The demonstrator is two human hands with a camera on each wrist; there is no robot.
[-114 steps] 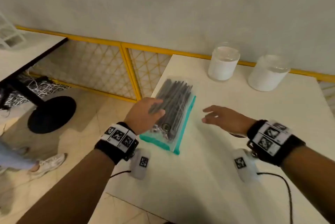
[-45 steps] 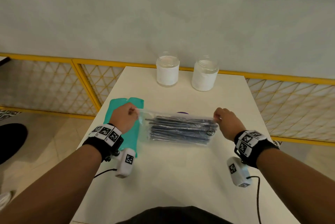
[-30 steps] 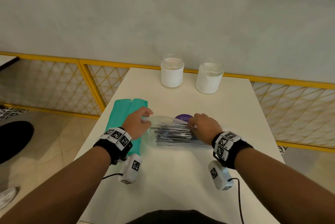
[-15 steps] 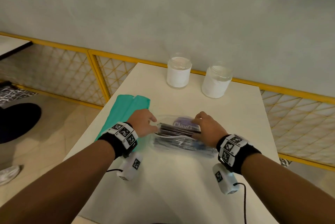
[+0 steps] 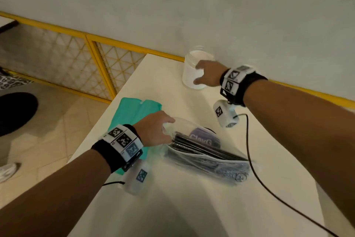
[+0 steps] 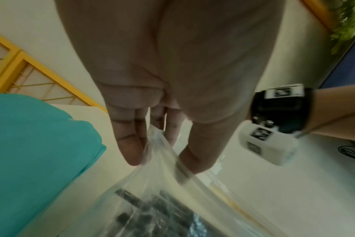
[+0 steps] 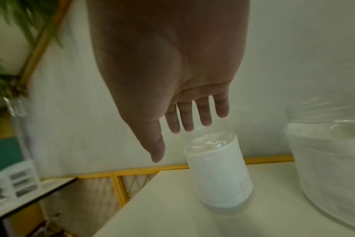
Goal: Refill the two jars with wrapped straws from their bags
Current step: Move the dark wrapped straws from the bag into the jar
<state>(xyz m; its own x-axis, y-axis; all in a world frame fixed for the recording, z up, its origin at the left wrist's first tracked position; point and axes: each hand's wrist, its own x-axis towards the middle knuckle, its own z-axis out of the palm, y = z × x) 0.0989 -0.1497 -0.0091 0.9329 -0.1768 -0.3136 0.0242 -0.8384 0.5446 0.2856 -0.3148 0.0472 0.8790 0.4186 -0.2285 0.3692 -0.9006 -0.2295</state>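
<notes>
A clear bag [image 5: 207,158] of black wrapped straws lies on the white table [image 5: 192,208]. My left hand [image 5: 169,129] pinches the bag's open end between thumb and fingers [image 6: 132,149]. The bag's film [image 6: 162,208] hangs below my left hand [image 6: 162,160]. Under that hand lies a teal bag [image 5: 134,114], also seen at the left [image 6: 30,144]. My right hand [image 5: 196,74] reaches out with spread fingers beside the left jar [image 5: 189,71]. In the right wrist view, my right hand [image 7: 170,144] hovers just above that jar [image 7: 219,173], holding nothing. A second jar [image 7: 330,160] stands to the right.
A yellow mesh railing [image 5: 92,44] runs behind and left of the table, in front of a plain wall. The right wrist camera's black cable [image 5: 249,150] trails across the bag's end. Another table [image 7: 30,200] stands farther left. The table's left edge is close to my left arm.
My right hand has let go of the clear bag and moved up to the left jar. My left hand keeps its pinch on the bag's open end, and the bag now lies slanted.
</notes>
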